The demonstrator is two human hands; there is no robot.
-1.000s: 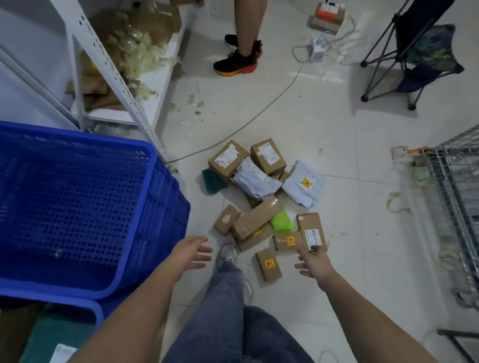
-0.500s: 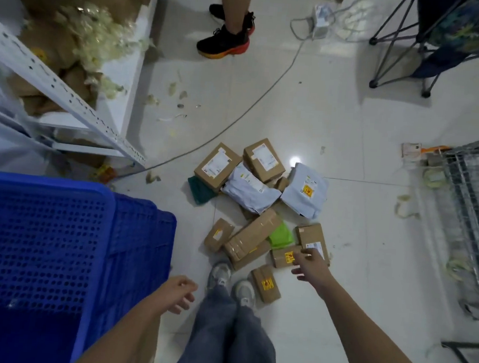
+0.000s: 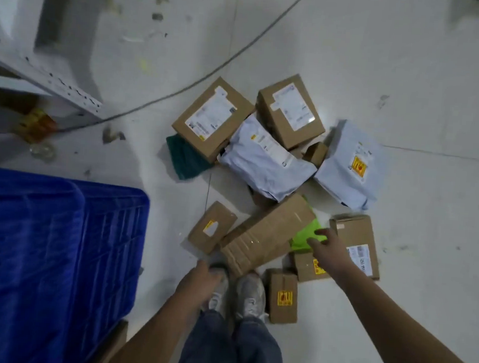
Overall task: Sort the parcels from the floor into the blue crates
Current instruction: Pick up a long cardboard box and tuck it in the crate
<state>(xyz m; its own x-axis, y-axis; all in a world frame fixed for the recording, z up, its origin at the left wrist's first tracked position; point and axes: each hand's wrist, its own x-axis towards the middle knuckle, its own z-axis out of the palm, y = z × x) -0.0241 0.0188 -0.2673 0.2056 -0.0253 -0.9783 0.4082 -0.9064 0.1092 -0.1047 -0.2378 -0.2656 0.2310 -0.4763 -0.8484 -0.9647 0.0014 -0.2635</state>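
Our right hand reaches spread fingers over the green parcel, mostly hidden. Our left hand, blurred at 6 o'clock, holds nothing we can see; the blue crate is cut off.

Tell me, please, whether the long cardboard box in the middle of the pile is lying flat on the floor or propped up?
Propped. The long cardboard box lies slanted across other parcels, one end overlapping the green package.

Both bare forearms reached up from the bottom edge of the frame. The left hand hung at lower centre, back to the camera, its fingers loosely bent and holding nothing. The right hand stretched farther, right of centre, with fingers extended and spread.
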